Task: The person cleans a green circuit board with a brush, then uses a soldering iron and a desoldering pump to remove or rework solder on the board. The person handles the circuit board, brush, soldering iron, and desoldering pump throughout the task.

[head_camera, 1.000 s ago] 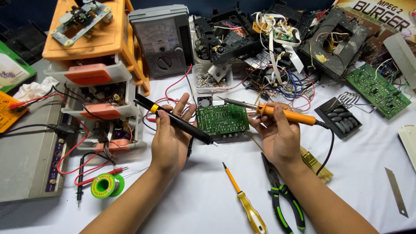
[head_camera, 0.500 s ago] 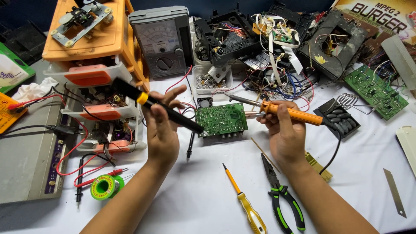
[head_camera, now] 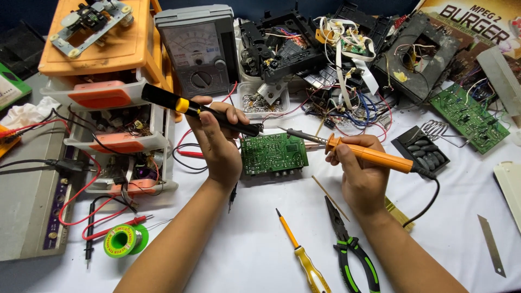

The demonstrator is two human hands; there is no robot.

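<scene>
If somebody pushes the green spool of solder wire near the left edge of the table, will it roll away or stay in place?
The green solder spool seems to lie tilted, partly on its flat face, so it would probably slide or wobble, not roll far. Its thin loose wire end looks floppy and may drag. The red probe lead beside it could block it.

An analog multimeter (head_camera: 198, 49) stands behind; green-handled pliers (head_camera: 353, 249), a yellow screwdriver (head_camera: 304, 258) and what looks like a solder spool (head_camera: 124, 240) lie in front.

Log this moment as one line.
left hand: holds black-and-yellow tool | right hand: holds orange soldering iron | green circuit board: on table between hands
</scene>
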